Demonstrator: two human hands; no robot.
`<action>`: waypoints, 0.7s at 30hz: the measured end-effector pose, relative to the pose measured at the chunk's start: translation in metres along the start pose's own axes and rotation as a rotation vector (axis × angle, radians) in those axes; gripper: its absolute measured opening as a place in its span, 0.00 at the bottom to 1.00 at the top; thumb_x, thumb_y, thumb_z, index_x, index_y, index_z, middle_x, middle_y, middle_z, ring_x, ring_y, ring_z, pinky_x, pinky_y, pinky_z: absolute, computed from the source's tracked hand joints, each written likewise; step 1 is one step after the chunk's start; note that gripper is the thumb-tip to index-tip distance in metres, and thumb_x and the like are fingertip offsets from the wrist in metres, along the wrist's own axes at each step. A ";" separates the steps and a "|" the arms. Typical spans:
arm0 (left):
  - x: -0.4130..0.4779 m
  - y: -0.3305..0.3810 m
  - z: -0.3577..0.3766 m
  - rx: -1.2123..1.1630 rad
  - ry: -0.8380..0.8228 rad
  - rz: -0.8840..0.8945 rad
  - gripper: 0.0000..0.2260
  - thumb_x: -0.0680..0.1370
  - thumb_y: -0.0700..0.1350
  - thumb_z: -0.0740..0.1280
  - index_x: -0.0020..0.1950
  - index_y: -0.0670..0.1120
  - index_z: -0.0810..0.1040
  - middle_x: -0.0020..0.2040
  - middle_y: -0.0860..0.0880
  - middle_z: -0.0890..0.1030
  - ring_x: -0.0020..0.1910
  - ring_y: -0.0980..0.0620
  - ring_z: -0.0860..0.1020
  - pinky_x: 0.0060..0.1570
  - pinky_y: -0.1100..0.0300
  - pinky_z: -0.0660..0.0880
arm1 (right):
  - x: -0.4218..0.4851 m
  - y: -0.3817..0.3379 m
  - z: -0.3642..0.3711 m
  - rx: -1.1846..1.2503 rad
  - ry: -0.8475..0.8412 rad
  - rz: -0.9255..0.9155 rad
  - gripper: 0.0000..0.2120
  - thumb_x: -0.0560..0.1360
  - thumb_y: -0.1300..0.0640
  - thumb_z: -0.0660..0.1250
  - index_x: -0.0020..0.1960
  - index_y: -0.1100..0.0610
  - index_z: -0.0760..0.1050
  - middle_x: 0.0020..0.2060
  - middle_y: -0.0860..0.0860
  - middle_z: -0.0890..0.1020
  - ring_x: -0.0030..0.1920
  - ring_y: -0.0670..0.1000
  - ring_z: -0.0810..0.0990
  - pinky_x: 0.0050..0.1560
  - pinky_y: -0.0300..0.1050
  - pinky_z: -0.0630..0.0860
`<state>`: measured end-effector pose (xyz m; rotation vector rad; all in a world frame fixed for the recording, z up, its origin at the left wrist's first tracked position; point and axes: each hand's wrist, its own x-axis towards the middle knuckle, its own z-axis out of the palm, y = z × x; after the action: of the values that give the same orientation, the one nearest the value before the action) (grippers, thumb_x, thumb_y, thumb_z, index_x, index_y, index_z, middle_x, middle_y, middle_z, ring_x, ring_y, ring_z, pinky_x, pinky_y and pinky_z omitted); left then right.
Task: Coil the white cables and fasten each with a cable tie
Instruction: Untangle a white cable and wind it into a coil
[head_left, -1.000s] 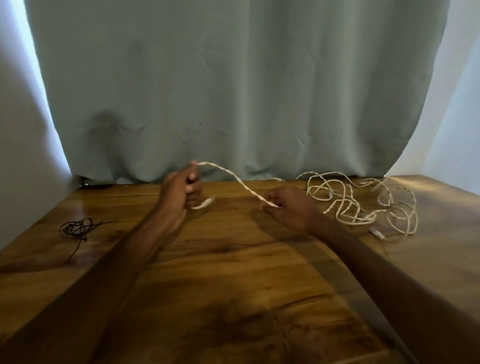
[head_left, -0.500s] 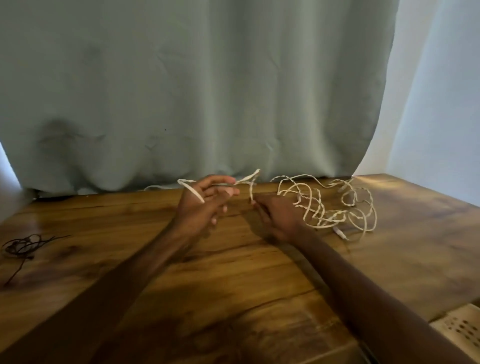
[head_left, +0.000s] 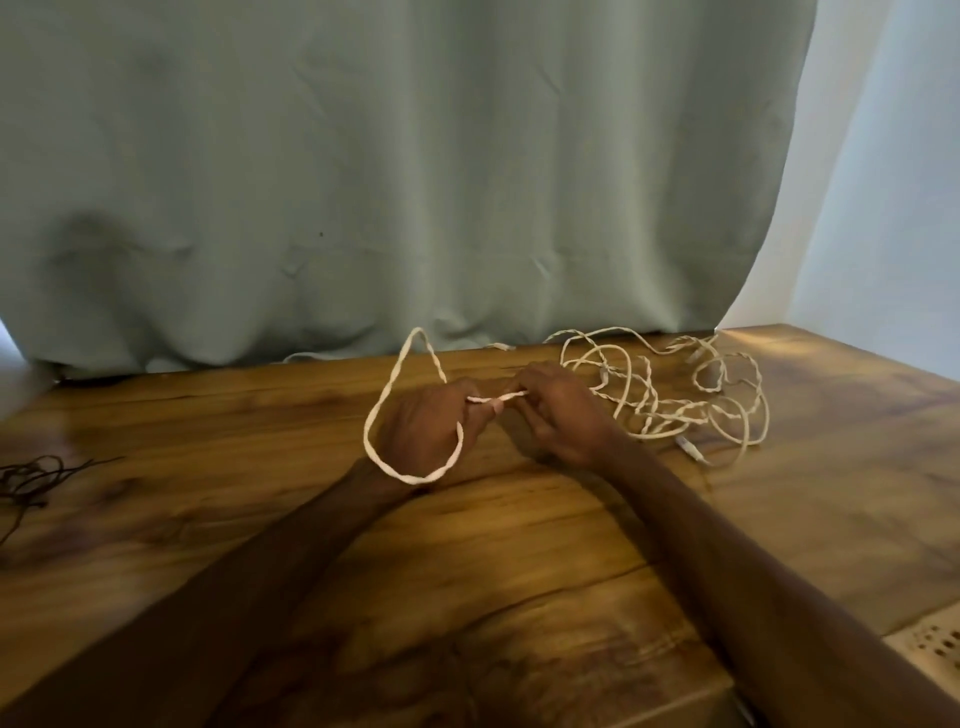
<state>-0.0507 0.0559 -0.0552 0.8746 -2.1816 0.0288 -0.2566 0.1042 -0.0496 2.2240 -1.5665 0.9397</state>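
Observation:
A white twisted cable (head_left: 382, 400) forms one loop around my left hand (head_left: 428, 423), rising above the knuckles and passing under the wrist. My left hand grips the cable at the loop's crossing. Close beside it, my right hand (head_left: 563, 415) pinches a short stretch of the same cable between the two hands. The remaining white cable lies in a loose tangle (head_left: 670, 400) on the wooden table (head_left: 519, 571), just right of my right hand. A small white plug (head_left: 691, 449) sticks out at the tangle's near edge.
A bundle of thin dark ties (head_left: 31, 478) lies at the table's left edge. A grey-green curtain (head_left: 389, 182) hangs behind the table's far edge. A perforated pale panel (head_left: 930, 644) shows past the table's near right corner.
My hands came together from apart. The cable that stretched between them now makes a full loop around my left hand. The view has shifted right, so the dark ties sit further left.

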 end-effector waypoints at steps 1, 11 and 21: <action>-0.002 0.002 -0.005 -0.034 0.027 -0.010 0.17 0.81 0.62 0.64 0.41 0.52 0.79 0.33 0.53 0.80 0.33 0.58 0.76 0.36 0.64 0.68 | -0.001 0.007 -0.003 -0.015 0.029 0.024 0.06 0.77 0.59 0.66 0.51 0.56 0.81 0.45 0.51 0.82 0.46 0.51 0.76 0.50 0.48 0.71; 0.022 -0.051 -0.074 -0.869 0.524 -0.672 0.16 0.80 0.57 0.68 0.38 0.48 0.74 0.28 0.51 0.69 0.23 0.55 0.66 0.24 0.61 0.62 | -0.031 0.070 -0.040 -0.300 0.062 0.595 0.10 0.77 0.53 0.64 0.54 0.52 0.80 0.50 0.56 0.85 0.58 0.63 0.80 0.61 0.57 0.68; 0.010 -0.028 -0.034 -0.952 -0.036 -0.762 0.28 0.70 0.68 0.75 0.57 0.47 0.79 0.31 0.56 0.77 0.25 0.59 0.70 0.26 0.61 0.66 | -0.003 -0.001 -0.004 -0.234 -0.071 0.176 0.16 0.85 0.44 0.56 0.62 0.47 0.79 0.47 0.55 0.86 0.48 0.60 0.84 0.46 0.52 0.78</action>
<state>-0.0171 0.0384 -0.0317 1.0239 -1.4553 -1.2737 -0.2574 0.1091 -0.0488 2.0045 -1.8253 0.6865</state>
